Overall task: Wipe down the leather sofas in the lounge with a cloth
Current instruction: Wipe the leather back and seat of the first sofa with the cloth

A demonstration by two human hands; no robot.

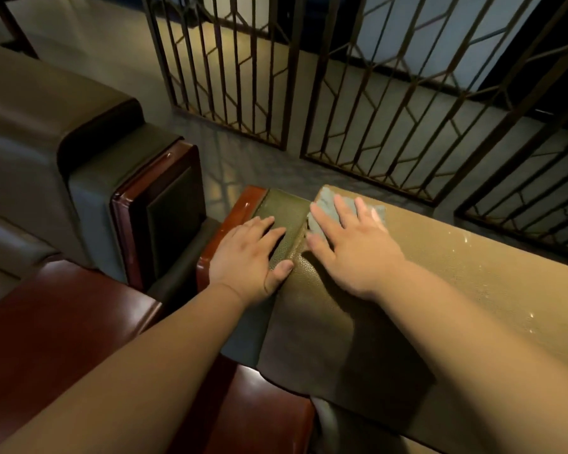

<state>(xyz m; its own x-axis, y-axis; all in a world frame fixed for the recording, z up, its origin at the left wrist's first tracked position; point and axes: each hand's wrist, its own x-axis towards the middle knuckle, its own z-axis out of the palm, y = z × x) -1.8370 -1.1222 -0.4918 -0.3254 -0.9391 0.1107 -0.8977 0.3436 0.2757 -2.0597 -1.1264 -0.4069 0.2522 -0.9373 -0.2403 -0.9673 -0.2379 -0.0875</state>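
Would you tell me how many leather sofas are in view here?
2. One sofa lies under both hands, its back top being wiped with the cloth. A second sofa stands at the left, beside it. Others may lie outside the frame.

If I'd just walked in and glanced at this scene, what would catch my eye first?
Most likely the two bare hands pressed flat on the top of the tan leather sofa back in the middle: the right hand spreads over a grey cloth, while the left hand rests beside it on the darker armrest end. Behind them stands a dark metal lattice screen, and a second sofa sits at the left.
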